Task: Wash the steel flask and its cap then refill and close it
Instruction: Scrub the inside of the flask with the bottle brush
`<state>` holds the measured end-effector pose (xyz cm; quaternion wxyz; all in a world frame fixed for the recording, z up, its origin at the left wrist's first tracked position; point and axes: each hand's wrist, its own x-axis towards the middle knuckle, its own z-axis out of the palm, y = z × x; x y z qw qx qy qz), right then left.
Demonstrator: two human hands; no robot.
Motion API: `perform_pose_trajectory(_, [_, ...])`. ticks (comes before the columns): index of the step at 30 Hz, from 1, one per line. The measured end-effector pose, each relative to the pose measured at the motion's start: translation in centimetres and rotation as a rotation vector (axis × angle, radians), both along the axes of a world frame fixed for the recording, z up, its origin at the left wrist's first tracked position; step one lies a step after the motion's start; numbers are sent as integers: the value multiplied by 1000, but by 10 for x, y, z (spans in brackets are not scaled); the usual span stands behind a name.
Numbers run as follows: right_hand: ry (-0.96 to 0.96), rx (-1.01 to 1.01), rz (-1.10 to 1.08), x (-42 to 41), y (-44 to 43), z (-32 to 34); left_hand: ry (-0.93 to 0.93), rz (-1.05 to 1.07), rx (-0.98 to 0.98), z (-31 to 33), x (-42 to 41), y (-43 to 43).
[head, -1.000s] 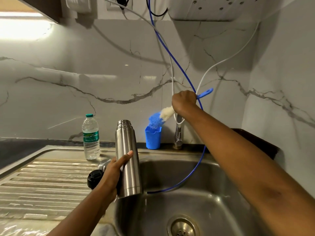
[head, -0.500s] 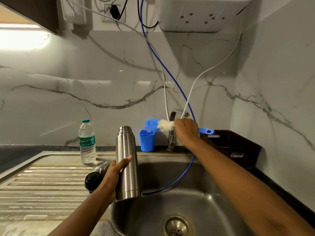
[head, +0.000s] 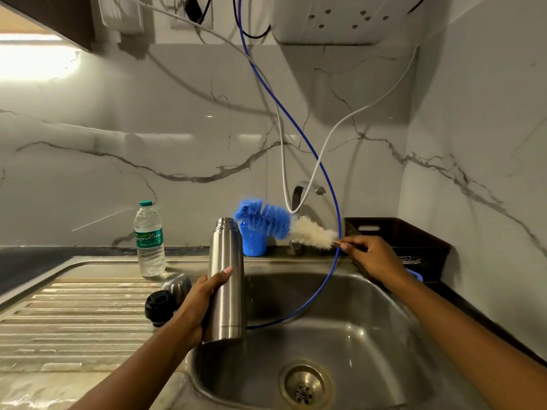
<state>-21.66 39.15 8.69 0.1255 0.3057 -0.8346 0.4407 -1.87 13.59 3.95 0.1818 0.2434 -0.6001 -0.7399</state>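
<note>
The left hand [head: 204, 303] grips the open steel flask [head: 226, 279] upright at the sink's [head: 355, 335] left rim — mouth ready — while the right hand [head: 376, 257] pinches the bottle brush [head: 284, 226], aiming it in.

Steel sink [head: 370, 306] set in a dark table [head: 26, 261]: ribbed drainboard [head: 74, 315] left of the sink, tap [head: 300, 189] at its back edge, dark crate [head: 414, 235] by its back right corner. White grey-veined marble wall [head: 118, 149] behind and right of the sink; white box unit [head: 340, 28] above it, a blue tube [head: 293, 125] and white tube [head: 367, 106] looping down. Up left of the sink: wall socket [head: 191, 10], dark cabinet [head: 59, 16], bright light strip [head: 32, 59] underneath.
</note>
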Motion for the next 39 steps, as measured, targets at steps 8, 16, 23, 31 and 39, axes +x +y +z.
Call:
perform_pose_trajectory(8, [252,-59,51,4,-21,-18,-49,-72,18,-6,-2,4])
perform_pose_trajectory(16, [196,-97,26,-16,-3,-32,-41,-115,0,-2,-3,13])
perform_pose_trajectory(23, [160,-132,45,-21,2,-38,-25,-150,27,-3,-1,5])
perform_pose_trajectory(31, [127,-184,127,-13,-17,-39,50,-150,84,-4,-2,17])
perform_pose_trajectory(39, [76,-203,169,-16,-11,-42,46,-172,93,-5,-2,11])
